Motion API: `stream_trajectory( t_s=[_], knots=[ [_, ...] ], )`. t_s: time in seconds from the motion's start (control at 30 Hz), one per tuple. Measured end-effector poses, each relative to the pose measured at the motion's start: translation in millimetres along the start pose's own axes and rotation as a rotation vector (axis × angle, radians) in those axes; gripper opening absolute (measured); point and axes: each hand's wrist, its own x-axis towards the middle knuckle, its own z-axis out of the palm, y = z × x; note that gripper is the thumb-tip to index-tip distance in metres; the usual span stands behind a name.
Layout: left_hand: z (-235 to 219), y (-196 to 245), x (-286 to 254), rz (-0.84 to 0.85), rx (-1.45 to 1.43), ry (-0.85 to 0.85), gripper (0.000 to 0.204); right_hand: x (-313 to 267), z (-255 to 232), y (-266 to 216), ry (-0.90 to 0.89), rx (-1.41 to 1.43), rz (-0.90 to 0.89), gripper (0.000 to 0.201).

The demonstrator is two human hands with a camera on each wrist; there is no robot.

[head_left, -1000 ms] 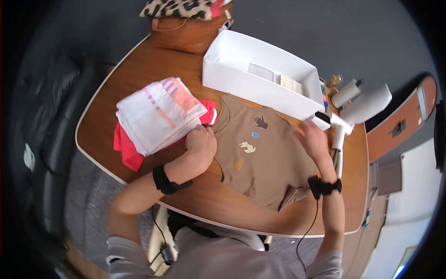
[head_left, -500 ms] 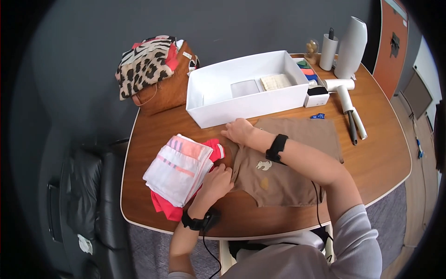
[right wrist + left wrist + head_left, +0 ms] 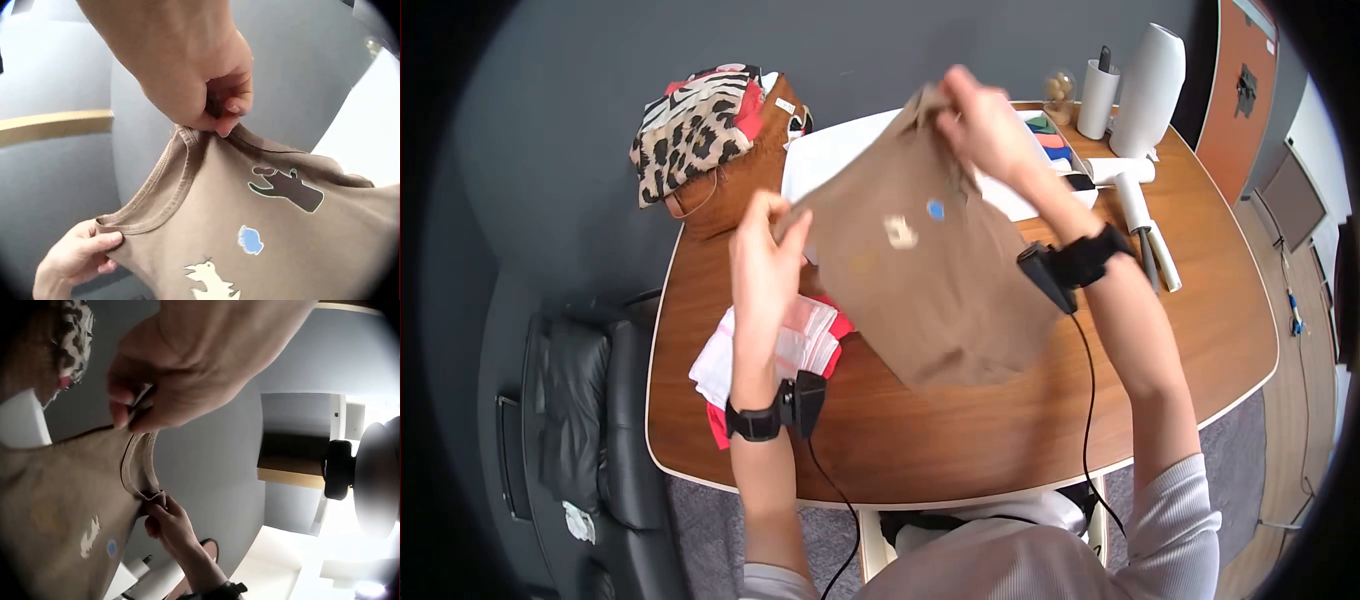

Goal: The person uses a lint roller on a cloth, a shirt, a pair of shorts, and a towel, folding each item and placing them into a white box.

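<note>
Brown shirt (image 3: 940,290) held up by its neck, above the table (image 3: 870,450)
Left hand (image 3: 765,265) and right hand (image 3: 990,130) pinch it; the low hem, if swung, could disturb the folded cloth (image 3: 718,357).

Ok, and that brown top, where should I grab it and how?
Take the brown top by its shoulders, I'd say, one hand each side of the neckline, pinching from above. It hangs limp below, so two spread points should stop it bunching. The left hand and right hand pinch it there, with the neckline between them.
</note>
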Motion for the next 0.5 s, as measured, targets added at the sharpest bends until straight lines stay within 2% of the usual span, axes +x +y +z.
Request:
stream_trajectory(
  t_s=[0.07,0.1,0.13,0.17,0.2,0.27,0.3,0.33,0.37,0.4,0.43,0.5],
  knots=[
    [-9,37,15,0.003,-0.102,-0.014,0.017,13,-42,-9,0.161,0.014,-0.008,0.02],
    [-12,52,21,0.033,-0.157,-0.027,0.017,14,-66,-16,0.149,-0.029,0.042,0.021],
    [-12,64,29,0.058,-0.229,-0.076,0.016,13,-93,-31,0.261,-0.085,0.023,0.019],
    [-9,75,36,0.084,-0.303,-0.125,0.016,13,-113,-29,0.324,-0.042,-0.036,0.013],
    [-4,85,43,0.133,-0.372,-0.171,0.017,7,-133,-34,0.341,-0.091,-0.023,0.012],
    [16,108,55,0.22,-0.483,-0.255,0.018,-2,-160,-32,0.475,-0.124,-0.096,0.014],
    [28,120,60,0.254,-0.526,-0.291,0.018,8,-195,24,0.315,-0.057,-0.142,0.021],
    [43,133,65,0.208,-0.622,-0.356,0.017,1,-205,16,0.414,-0.111,-0.114,0.02],
    [58,147,71,0.167,-0.722,-0.413,0.016,-4,-223,23,0.387,-0.288,-0.099,0.02],
    [79,155,79,0.22,-0.779,-0.43,0.017,-7,-235,32,0.433,-0.267,-0.056,0.019],
    [98,162,84,0.277,-0.833,-0.447,0.019,-12,-254,42,0.402,-0.381,-0.038,0.019],
    [120,181,85,0.328,-0.834,-0.378,0.019,-29,-262,19,0.483,-0.464,0.053,0.019]
  ],
)
